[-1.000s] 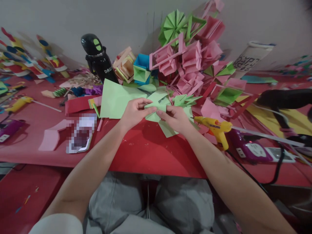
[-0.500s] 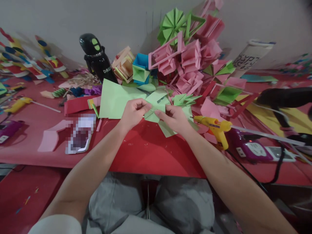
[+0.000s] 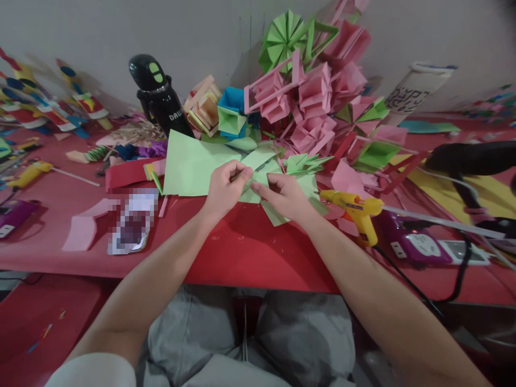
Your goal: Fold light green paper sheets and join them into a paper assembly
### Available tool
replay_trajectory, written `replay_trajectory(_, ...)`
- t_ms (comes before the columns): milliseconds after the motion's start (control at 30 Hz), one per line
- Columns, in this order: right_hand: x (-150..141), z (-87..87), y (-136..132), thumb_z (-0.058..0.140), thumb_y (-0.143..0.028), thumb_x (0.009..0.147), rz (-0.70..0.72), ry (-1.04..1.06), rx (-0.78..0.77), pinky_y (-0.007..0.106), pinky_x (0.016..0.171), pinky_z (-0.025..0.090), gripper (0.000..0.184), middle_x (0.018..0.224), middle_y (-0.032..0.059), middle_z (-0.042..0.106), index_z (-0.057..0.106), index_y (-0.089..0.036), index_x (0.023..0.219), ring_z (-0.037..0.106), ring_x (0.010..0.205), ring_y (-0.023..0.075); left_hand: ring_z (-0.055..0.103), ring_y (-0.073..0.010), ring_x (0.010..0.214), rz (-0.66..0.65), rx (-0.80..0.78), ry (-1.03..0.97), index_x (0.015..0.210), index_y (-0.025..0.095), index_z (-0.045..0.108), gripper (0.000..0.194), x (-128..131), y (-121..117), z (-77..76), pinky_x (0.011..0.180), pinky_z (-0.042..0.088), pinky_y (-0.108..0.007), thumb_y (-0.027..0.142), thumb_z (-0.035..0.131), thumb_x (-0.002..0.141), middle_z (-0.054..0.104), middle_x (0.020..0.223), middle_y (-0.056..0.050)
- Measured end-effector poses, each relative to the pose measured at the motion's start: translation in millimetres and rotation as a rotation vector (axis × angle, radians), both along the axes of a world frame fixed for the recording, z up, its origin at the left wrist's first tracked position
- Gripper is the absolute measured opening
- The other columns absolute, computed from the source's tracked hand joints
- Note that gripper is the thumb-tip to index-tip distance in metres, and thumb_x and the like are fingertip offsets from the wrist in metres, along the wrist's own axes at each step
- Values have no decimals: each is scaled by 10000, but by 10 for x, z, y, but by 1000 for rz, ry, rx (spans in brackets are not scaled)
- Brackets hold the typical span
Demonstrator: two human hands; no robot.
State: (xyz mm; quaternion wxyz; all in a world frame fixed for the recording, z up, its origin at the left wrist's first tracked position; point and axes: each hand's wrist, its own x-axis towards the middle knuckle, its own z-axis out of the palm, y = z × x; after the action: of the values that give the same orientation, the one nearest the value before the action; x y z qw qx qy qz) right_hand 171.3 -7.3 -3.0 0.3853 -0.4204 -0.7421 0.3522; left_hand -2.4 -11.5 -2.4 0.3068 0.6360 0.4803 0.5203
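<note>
Between my two hands is a small light green piece of paper (image 3: pixel 260 178), partly covered by my fingers. My left hand (image 3: pixel 228 185) is closed on it, with thumb and forefinger pinched together. From the other side my right hand (image 3: pixel 284 195) pinches its near edge, and the two thumbs almost meet. Larger green paper sheets (image 3: pixel 188 166) lie flat behind and beside my left hand. Just beyond my right hand rests a folded green paper piece with pointed tips (image 3: pixel 307 163). A green scrap (image 3: pixel 274 214) lies under my right hand.
A yellow glue gun (image 3: pixel 357 209) lies right of my right hand, near a purple power strip (image 3: pixel 413 242). A phone (image 3: pixel 135 220) lies to the left. Behind stand a black bottle (image 3: pixel 161 99) and a pile of pink folded paper shapes (image 3: pixel 314 97).
My fingers have drawn closer together over the small green paper, and less of it shows. My left hand has shifted slightly right. The things around have stayed put.
</note>
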Motion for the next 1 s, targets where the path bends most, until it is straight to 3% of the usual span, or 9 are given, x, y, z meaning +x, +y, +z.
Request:
replay_trajectory(133,29,-2,8,663,-533,849,-45,-9,12,289,534,244,539,546,-53,330,301,-230,588,291,555,98,482,-121,639,-109,-69,20,816,178,636,286,-44,2,27,592,377,-266,455,682,869,597,718,-12)
replay_trajectory(233,49,-16,30,654,-467,866,-92,56,23,287,539,287,397,603,-36,428,458,-210,635,336,570,105,436,-107,581,-155,-163,15,935,181,654,305,-99,-15,72,568,359,-263,433,765,801,516,635,29)
replay_trajectory(300,58,-36,46,675,-442,859,-97,116,41,286,572,361,255,716,-4,563,633,-196,803,433,622,123,369,-95,532,-181,-233,26,1035,190,668,337,-123,-25,91,546,333,-261,388,781,786,394,570,70)
replay_trajectory(367,62,-63,59,707,-425,844,-115,136,81,301,639,437,275,852,29,652,710,-206,1010,531,722,154,372,-96,534,-198,-271,32,1092,192,681,375,-129,-25,92,552,343,-262,358,786,772,346,568,79)
replay_trajectory(467,64,-111,73,706,-414,865,-125,91,174,338,728,507,340,969,59,692,726,-234,1152,605,854,194,499,-123,650,-165,-295,21,1068,174,697,409,-108,-10,61,618,419,-265,335,815,710,480,660,37)
replay_trajectory(633,78,-177,119,630,-382,941,-59,-8,417,411,887,530,271,1130,89,678,740,-270,1162,626,1020,231,596,-170,889,-111,-327,-31,1026,172,673,372,-43,14,-20,721,484,-268,265,777,681,643,971,-51)
replay_trajectory(800,106,-180,150,574,-308,975,-75,-92,614,476,1003,458,228,1161,82,676,758,-296,1110,612,1081,245,614,-137,753,-171,-355,-125,1166,218,585,444,-9,-11,-42,680,489,-260,186,705,739,602,799,7)
replay_trajectory(900,112,-154,139,556,-280,977,-77,-122,608,479,981,452,237,1100,68,692,760,-311,1092,616,1039,243,590,-115,655,-177,-332,-130,1204,254,478,473,-9,-30,-28,627,463,-242,190,686,784,570,733,48)
replay_trajectory(1000,114,-128,120,556,-269,969,-96,-109,578,477,973,452,234,1029,61,701,763,-311,1071,617,1012,245,537,-98,613,-198,-264,-51,1093,249,491,316,-9,-26,-22,569,400,-222,248,671,833,546,731,51)
